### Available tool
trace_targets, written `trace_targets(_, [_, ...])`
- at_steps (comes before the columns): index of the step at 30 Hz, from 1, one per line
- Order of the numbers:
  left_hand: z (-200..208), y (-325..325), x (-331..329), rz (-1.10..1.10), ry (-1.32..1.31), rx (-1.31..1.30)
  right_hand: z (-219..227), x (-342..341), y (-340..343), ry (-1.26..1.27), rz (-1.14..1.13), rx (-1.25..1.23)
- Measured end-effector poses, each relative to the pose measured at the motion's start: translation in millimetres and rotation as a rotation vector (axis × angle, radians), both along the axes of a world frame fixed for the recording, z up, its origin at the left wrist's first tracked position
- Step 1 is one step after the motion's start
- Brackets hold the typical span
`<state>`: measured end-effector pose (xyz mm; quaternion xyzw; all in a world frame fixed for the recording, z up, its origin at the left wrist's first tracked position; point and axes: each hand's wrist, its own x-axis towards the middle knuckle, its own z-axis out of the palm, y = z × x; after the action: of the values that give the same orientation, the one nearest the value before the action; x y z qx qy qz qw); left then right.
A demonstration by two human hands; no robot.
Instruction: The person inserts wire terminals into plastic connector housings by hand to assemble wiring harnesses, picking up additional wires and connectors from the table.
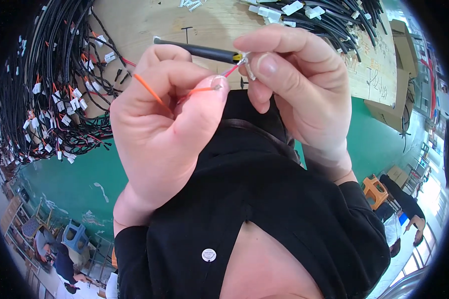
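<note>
My left hand (159, 132) is closed around thin wires. An orange wire (152, 91) crosses its fingers, and a bare-tipped orange end lies along the thumb. Behind those fingers a black sleeved cable (199, 51) stretches toward my right hand (312, 89). Thumb and index finger of the right hand pinch a small whitish connector (251, 74), mostly covered by the fingertips. At that connector a pink-red wire (231, 71) and a short yellow piece (237, 57) meet near the cable's end. Both hands are raised in front of the table, close together.
The wooden table (139, 22) carries a large heap of black cables with white connectors (60, 99) at left. More black cables (324, 17) lie at the far right. Cardboard boxes (386, 117) stand beside the table. Other people, an orange stool (374, 192) and a blue stool (76, 238) are behind.
</note>
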<state>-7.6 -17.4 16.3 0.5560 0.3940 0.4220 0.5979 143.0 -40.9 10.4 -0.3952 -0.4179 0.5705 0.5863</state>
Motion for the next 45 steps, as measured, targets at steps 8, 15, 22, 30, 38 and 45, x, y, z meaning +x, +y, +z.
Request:
trace_targets(8, [-1.5,1.1,-2.7,-0.031,0.099,0.133,3.6,-1.9,-1.9,-0.125,-0.015,0.040])
trace_targets(15, [-1.1,-3.0,3.6,0.070,-0.166,-0.072,0.8,-7.5,-1.7,-0.074,-0.052,0.013])
trace_targets(22, [-6.1,-0.4,-1.7,0.016,0.009,0.097,1.6,-9.8,-2.1,0.332,-0.084,-0.269])
trace_targets(30, [-6.4,1.5,-3.1,0.002,0.037,0.111,-0.2,-8.4,-1.5,0.228,-0.056,-0.202])
trace_targets(38, [-6.2,4.9,-4.4,-0.039,0.042,0.108,-3.5,-6.6,-1.2,0.078,-0.055,-0.078])
trace_targets(45, [-8.8,4.7,-3.1,-0.054,0.021,0.121,-4.9,-9.2,-3.0,-0.002,-0.093,-0.010])
